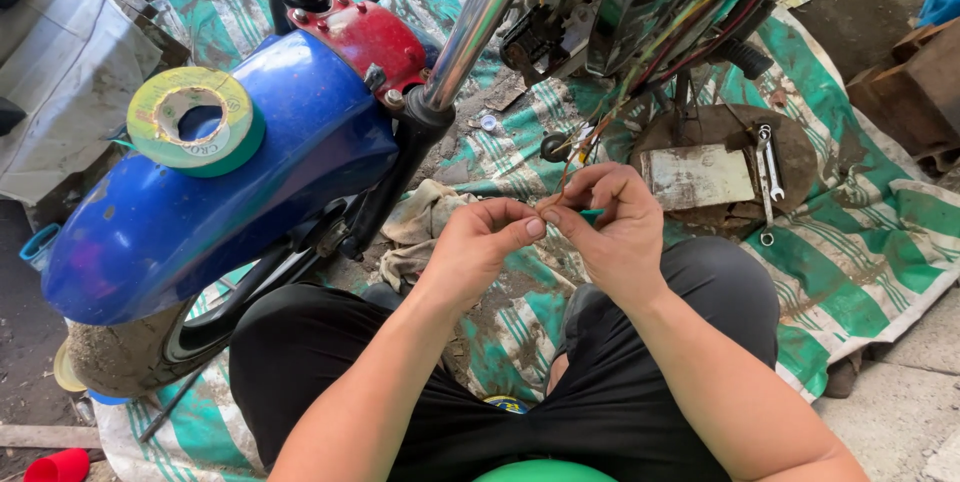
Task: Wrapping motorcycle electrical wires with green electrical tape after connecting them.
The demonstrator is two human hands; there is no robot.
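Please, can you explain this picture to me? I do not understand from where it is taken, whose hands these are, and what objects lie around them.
The picture comes from a camera on a person's head, looking down at their own lap. The left hand and right hand meet and pinch thin wires that run up into a motorbike; a small green piece shows at the right hand. On the left is the bike's blue mudguard over the front wheel, with a roll of green tape resting on it. Below lies a green striped sheet, with spanners and a dirty rag.

glossy blue mudguard (200, 192), chromed metal fork (480, 22).
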